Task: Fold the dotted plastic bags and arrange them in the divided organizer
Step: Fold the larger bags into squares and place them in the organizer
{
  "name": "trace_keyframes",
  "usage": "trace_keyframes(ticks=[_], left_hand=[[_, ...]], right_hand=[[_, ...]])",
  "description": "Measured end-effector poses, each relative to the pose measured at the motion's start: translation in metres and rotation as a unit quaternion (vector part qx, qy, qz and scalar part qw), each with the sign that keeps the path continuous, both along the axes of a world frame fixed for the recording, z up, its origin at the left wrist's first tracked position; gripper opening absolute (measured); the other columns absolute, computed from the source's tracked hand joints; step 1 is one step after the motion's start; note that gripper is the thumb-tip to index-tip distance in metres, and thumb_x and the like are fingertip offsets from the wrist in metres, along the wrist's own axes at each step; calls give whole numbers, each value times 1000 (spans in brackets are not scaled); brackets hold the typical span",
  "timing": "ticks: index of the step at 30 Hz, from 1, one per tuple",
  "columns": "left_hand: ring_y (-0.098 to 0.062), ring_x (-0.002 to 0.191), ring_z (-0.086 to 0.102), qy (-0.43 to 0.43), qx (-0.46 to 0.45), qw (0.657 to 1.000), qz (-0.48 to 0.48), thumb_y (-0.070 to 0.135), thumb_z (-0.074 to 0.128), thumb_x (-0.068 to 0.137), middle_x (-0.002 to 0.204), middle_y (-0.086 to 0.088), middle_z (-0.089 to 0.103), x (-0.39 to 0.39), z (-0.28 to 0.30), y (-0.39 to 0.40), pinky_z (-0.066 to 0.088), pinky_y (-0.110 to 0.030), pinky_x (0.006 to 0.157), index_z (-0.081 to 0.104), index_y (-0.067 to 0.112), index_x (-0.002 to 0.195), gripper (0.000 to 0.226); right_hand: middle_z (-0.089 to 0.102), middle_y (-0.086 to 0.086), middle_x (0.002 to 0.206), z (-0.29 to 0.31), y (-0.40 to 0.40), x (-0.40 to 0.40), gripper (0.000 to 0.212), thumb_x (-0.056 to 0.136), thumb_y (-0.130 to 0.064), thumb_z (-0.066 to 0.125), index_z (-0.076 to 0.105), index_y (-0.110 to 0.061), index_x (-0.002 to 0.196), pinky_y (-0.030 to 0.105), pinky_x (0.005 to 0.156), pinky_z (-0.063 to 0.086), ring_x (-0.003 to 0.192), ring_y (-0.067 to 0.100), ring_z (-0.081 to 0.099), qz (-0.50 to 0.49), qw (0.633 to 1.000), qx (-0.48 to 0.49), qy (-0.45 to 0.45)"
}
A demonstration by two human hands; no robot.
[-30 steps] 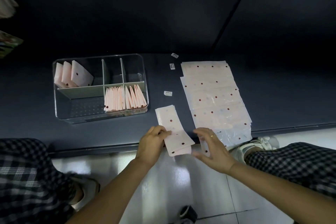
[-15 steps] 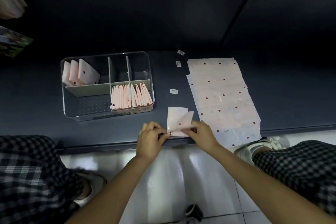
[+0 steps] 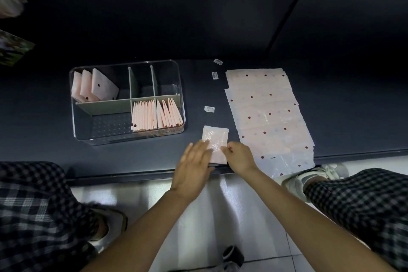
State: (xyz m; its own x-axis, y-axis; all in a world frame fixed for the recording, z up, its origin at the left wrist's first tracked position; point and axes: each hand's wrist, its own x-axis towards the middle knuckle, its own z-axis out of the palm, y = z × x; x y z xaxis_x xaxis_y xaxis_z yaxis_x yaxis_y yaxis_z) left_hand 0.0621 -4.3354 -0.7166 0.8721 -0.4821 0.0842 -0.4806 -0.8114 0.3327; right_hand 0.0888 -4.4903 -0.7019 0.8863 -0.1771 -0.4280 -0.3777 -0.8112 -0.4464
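A folded pink dotted bag (image 3: 215, 139) lies flat near the dark table's front edge. My left hand (image 3: 194, 165) lies flat with straight fingers, its fingertips pressing the bag's left side. My right hand (image 3: 239, 157) has curled fingers and pinches the bag's right edge. To the right spreads a stack of unfolded dotted bags (image 3: 267, 112). The clear divided organizer (image 3: 178, 86) stands at the left; several folded bags (image 3: 156, 115) stand in its front right compartment and three folded bags (image 3: 93, 86) lean in the back left one.
Three small white labels (image 3: 209, 109) lie on the table between the organizer and the stack. The unfolded stack overhangs the table's front edge (image 3: 132, 175). Checked trouser legs and shoes flank my arms over a white tiled floor.
The long strip has been folded down into a compact rectangle lying on the table. My left hand went from pinching its corner to lying flat on it.
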Motion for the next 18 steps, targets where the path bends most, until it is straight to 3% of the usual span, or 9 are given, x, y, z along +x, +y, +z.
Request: trace_keyframes(ticks=[2, 3, 5, 7, 9, 11, 14, 16, 18], left_hand=[[-27, 145, -1, 34, 99, 992, -73, 45, 44, 96, 157, -13, 1, -10, -7, -1, -4, -42, 117, 12, 8, 149, 72], [-24, 141, -22, 61, 140, 985, -84, 52, 30, 98, 153, -10, -18, -13, -12, 1, -15, -38, 114, -9, 11, 148, 75], [-22, 130, -39, 80, 173, 977, -93, 60, 19, 95, 148, -10, -31, -14, -18, 4, -20, -36, 112, -24, 17, 143, 78], [-23, 129, -42, 90, 179, 974, -108, 64, 18, 93, 148, -11, -33, -14, -19, 6, -18, -36, 113, -26, 24, 143, 79], [-25, 131, -40, 91, 178, 973, -118, 67, 19, 91, 148, -13, -34, -12, -20, 7, -17, -38, 114, -26, 30, 144, 78], [-27, 134, -37, 86, 186, 972, -117, 68, 19, 90, 148, -15, -35, -12, -22, 6, -17, -39, 114, -27, 32, 143, 78], [-28, 134, -38, 88, 188, 970, -126, 69, 22, 90, 146, -17, -37, -13, -23, 6, -20, -40, 113, -35, 36, 136, 81], [-29, 133, -39, 93, 178, 971, -130, 68, 27, 90, 145, -17, -37, -11, -23, 7, -22, -39, 111, -37, 39, 134, 83], [-28, 135, -37, 94, 165, 973, -133, 68, 30, 89, 146, -17, -36, -10, -23, 8, -22, -38, 110, -32, 40, 137, 83]], right_hand=[[45, 2, 66, 0, 0, 1, 44, 98, -26, 45, 32, -18, 57, 36, 73, 41, 73, 24, 44, 1, 1000, -5, -1], [45, 2, 65, 0, 0, 2, 44, 97, -26, 45, 32, -17, 56, 36, 72, 41, 73, 23, 45, -3, 1000, 0, 4], [42, -1, 60, 0, -1, 1, 43, 97, -26, 46, 36, -17, 56, 32, 69, 38, 71, 23, 45, -20, 999, 19, 21], [50, -5, 66, 1, -2, 0, 35, 96, -28, 48, 49, -15, 63, 27, 66, 37, 72, 19, 49, -67, 997, 27, -12], [58, -5, 79, 6, -1, -2, 19, 95, -26, 49, 59, -15, 84, 26, 67, 39, 75, 15, 53, -142, 980, 30, -138], [63, -2, 87, 10, 2, 1, 12, 95, -19, 50, 60, -15, 92, 28, 74, 47, 79, 15, 59, -159, 957, 139, -198], [68, 1, 90, 12, 16, 10, 15, 95, -12, 50, 65, -13, 95, 31, 90, 52, 86, 14, 65, -72, 944, 314, -65], [70, 6, 102, 7, 21, 20, 21, 95, -9, 49, 68, -7, 103, 27, 95, 49, 96, 14, 65, -32, 942, 335, 0], [68, 13, 111, 5, 23, 32, 24, 95, -8, 49, 66, -1, 110, 20, 91, 50, 96, 14, 64, -53, 929, 367, 14]])
